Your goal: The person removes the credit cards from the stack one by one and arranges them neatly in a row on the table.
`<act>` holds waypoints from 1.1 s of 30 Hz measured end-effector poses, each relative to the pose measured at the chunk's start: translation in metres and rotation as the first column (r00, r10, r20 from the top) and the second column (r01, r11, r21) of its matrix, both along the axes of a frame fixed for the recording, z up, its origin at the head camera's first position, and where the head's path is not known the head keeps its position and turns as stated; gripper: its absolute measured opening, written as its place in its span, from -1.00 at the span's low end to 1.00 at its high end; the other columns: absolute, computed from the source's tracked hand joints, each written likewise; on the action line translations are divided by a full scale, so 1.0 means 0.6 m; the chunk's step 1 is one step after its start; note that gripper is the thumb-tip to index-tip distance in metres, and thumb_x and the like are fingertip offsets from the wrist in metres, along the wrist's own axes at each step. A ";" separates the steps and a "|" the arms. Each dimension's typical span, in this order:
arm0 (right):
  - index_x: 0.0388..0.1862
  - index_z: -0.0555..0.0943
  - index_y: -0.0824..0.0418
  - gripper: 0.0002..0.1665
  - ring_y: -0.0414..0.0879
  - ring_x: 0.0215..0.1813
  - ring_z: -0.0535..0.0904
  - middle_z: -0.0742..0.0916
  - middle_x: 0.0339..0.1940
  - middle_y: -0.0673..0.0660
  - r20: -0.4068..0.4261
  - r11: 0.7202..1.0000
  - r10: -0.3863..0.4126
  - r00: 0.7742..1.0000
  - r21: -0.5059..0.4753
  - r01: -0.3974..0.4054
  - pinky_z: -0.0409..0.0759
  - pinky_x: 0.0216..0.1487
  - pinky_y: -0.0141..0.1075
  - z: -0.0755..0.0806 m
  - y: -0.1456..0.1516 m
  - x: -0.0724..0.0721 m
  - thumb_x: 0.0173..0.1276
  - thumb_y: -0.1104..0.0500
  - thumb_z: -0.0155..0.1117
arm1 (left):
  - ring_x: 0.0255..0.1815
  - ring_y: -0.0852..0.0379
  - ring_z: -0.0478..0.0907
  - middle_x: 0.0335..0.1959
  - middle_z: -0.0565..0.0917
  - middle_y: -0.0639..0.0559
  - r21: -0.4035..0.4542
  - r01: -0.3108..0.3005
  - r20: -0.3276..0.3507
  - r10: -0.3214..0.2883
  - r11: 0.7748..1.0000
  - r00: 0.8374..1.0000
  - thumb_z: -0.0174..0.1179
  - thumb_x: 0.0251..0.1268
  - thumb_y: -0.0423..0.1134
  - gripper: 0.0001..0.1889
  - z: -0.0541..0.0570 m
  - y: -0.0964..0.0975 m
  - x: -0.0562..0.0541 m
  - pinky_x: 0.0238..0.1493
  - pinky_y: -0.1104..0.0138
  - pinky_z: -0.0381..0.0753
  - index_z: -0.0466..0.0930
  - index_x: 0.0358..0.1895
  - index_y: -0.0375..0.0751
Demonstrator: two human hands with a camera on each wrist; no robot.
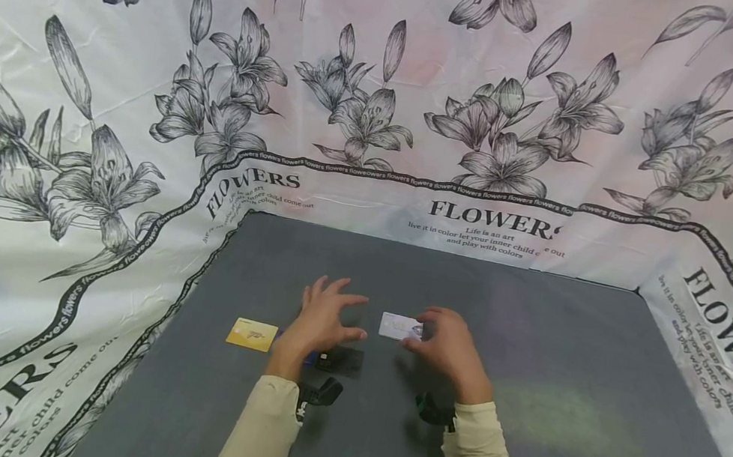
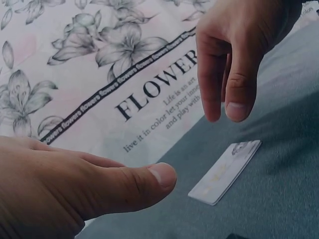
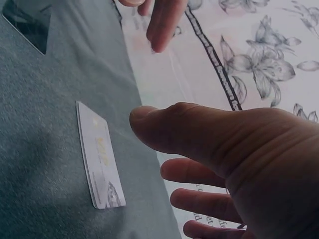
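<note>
A white card (image 1: pixel 394 325) with a gold print and a grey picture at one end lies flat on the grey table; in the right wrist view this card (image 3: pixel 99 154) has a thick, doubled-looking edge. My left hand (image 1: pixel 324 317) hovers to its left, fingers spread, thumb pointing towards it. Above the card's right end hangs my right hand (image 1: pixel 452 341), with its thumb and fingers apart. Both wrist views show a gap between the hands and the card, and nothing is held.
On the left lies a yellow card (image 1: pixel 252 334). Near my left wrist are a black card (image 1: pixel 344 361) and a blue card (image 1: pixel 310 358), the blue one mostly hidden. A white flower-printed sheet (image 1: pixel 369 206) borders the table at the back and sides.
</note>
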State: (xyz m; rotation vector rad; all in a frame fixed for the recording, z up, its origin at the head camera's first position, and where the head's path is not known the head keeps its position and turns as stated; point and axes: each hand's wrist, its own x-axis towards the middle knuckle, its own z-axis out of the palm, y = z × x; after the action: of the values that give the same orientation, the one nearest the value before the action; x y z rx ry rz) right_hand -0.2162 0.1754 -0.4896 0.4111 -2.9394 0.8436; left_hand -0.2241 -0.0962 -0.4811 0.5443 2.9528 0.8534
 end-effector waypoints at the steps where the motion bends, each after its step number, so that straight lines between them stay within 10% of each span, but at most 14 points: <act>1: 0.15 0.77 0.44 -0.42 0.44 0.41 0.61 0.72 0.33 0.47 0.003 1.000 -0.006 1.000 -0.002 0.006 0.54 0.46 0.30 0.001 0.002 0.000 0.27 0.11 0.66 | 0.78 -0.51 -0.02 0.73 0.30 -0.22 0.003 0.003 -0.002 -0.003 1.000 1.000 0.61 0.31 0.04 -0.32 0.001 0.002 -0.001 0.66 -0.52 -0.10 0.66 0.49 0.10; 33: 0.20 0.76 0.38 -0.47 0.44 0.48 0.56 0.70 0.39 0.45 0.047 0.998 -0.063 0.997 -0.029 0.064 0.51 0.47 0.34 -0.004 0.037 -0.015 0.40 0.07 0.61 | 0.80 -0.45 -0.03 0.75 0.28 -0.22 0.048 -0.010 0.050 0.008 0.999 0.999 0.62 0.31 -0.02 -0.33 0.011 0.033 -0.039 0.73 -0.41 -0.09 0.66 0.49 0.07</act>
State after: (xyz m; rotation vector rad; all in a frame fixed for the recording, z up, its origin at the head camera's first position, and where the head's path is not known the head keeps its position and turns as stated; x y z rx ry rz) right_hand -0.2251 0.1974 -0.4921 0.2987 -2.9590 0.9011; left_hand -0.2472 -0.0762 -0.4747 0.5044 2.8990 0.9266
